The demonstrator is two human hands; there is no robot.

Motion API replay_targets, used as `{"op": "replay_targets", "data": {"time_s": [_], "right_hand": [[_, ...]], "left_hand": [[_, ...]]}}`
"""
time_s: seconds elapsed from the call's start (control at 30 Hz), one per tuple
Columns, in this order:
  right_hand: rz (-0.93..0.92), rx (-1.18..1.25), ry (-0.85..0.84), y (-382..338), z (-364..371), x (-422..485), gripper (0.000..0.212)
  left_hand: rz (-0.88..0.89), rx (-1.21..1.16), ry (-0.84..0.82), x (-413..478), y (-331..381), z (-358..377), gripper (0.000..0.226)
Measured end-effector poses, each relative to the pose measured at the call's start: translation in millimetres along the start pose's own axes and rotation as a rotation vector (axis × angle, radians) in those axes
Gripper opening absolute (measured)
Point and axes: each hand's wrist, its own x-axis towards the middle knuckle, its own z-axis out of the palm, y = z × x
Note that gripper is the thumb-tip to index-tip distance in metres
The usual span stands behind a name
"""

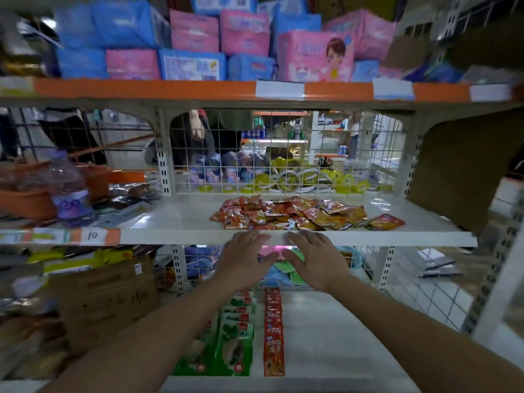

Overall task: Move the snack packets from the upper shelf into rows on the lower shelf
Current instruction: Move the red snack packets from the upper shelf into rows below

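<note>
A loose heap of red and yellow snack packets (297, 214) lies on the white upper shelf (175, 214). My left hand (243, 259) and my right hand (314, 258) hover just below that shelf's front edge, palms down, fingers spread, holding nothing. On the lower shelf (340, 341), a row of red packets (273, 333) runs from back to front. To its left lies a row of green packets (236, 336), partly hidden by my left forearm.
A water bottle (71, 191) and an orange basin (25, 199) stand at the left of the upper shelf. A cardboard box (107, 299) sits on the lower left. Pink and blue packs (198, 49) fill the top shelf. A wire mesh (283, 154) backs the shelves.
</note>
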Motion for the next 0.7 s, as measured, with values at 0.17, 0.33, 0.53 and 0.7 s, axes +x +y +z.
{"op": "replay_targets", "data": {"time_s": [0.17, 0.33, 0.53, 0.7], "right_hand": [[0.037, -0.018, -0.014, 2, -19, 32, 0.083], [0.057, -0.012, 0.021, 6, -27, 64, 0.09], [0.075, -0.006, -0.029, 22, -14, 118, 0.065], [0.089, 0.016, -0.031, 37, -4, 160, 0.062]], "left_hand": [[-0.016, 0.042, 0.046, 27, -8, -24, 0.063], [-0.001, -0.031, 0.108, 59, -15, -27, 0.06], [-0.026, 0.005, 0.07, 111, -14, -12, 0.058], [-0.054, 0.012, 0.006, 155, -23, 6, 0.053]]}}
